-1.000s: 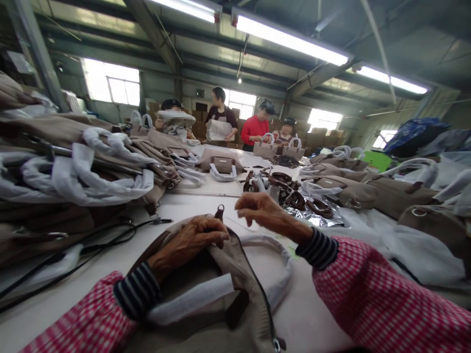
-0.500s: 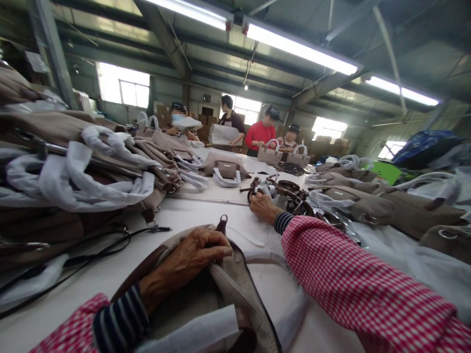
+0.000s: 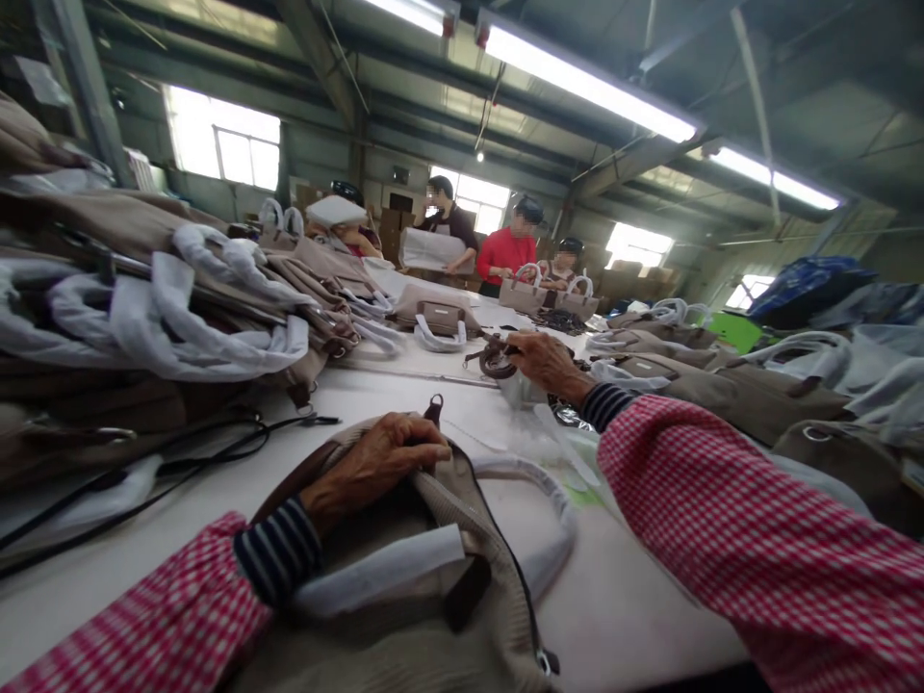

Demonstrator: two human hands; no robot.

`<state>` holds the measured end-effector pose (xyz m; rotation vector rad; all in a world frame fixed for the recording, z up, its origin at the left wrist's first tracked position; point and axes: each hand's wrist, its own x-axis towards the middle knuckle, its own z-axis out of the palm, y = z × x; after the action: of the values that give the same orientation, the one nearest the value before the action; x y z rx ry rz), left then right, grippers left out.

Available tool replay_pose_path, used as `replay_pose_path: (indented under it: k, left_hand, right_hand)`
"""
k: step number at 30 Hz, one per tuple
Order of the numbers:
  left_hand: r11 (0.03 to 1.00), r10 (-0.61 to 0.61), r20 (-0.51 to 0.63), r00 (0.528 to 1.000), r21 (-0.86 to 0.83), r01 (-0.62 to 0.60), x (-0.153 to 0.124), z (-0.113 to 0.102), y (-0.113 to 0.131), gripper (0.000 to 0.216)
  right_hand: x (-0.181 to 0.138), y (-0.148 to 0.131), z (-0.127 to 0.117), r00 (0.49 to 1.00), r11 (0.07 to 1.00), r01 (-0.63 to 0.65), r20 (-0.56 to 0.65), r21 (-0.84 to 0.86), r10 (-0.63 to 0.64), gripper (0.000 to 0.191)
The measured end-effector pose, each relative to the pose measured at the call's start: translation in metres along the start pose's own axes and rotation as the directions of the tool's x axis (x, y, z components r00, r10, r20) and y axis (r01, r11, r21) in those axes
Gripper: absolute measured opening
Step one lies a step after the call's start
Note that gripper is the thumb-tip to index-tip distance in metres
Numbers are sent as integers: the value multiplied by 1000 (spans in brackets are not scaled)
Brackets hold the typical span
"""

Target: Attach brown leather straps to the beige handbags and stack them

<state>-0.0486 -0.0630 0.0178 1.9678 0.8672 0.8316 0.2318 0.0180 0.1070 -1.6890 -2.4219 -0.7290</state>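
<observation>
My left hand (image 3: 382, 457) is closed on the top edge of a beige handbag (image 3: 433, 577) lying open on the white table (image 3: 180, 549), by its dark zipper pull (image 3: 433, 409). The bag's handles are wrapped in white paper (image 3: 538, 481). Farther out over the table, my right hand (image 3: 545, 361) is closed on a coiled dark brown leather strap (image 3: 495, 361), lifted just above the table beside a clear plastic bag (image 3: 549, 438).
A tall stack of beige handbags (image 3: 144, 318) with paper-wrapped handles fills the left. More bags (image 3: 729, 385) lie on the right. A black cord (image 3: 217, 452) trails across the table. Several people (image 3: 505, 255) stand working at the far end.
My right hand reached forward to the pile of brown straps, closed on one coiled strap and lifted it. My left hand stayed on the bag's edge.
</observation>
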Motion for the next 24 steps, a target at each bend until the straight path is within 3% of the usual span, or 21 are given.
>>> replay_pose_path:
  k: [3, 6, 8, 9, 11, 13, 18, 24]
  left_hand:
    - [999, -7, -6, 1000, -52, 7, -1, 0, -2, 31]
    - [996, -18, -9, 1000, -85, 17, -1, 0, -2, 34]
    - [997, -25, -16, 1000, -80, 24, -2, 1, -1, 34]
    - [997, -29, -19, 999, -75, 28, -2, 1, 0, 34]
    - [997, -36, -22, 999, -74, 34, -1, 1, 0, 33]
    - [996, -38, -22, 999, -78, 36, -1, 1, -1, 33]
    - [998, -21, -11, 1000, -54, 21, 0, 1, -5, 32]
    - [997, -44, -37, 998, -72, 42, 0, 3, -1, 35]
  right_hand:
    - [-37, -5, -30, 995, 993, -18, -92, 120, 29, 24]
    - [-98, -24, -48, 989, 935, 7, -140, 355, 46, 20]
    - [-138, -39, -54, 1000, 912, 21, -15, 409, -17, 16]
    - [-154, -46, -56, 986, 899, 66, 112, 433, -127, 15]
    - [-176, -57, -57, 897, 855, 153, 294, 496, -331, 17]
    - [-182, -63, -56, 854, 820, 179, 328, 543, -404, 21]
    - [-170, -71, -36, 893, 817, 103, 310, 567, -328, 16]
    - [-139, -59, -24, 845, 688, 95, 308, 720, -438, 22]
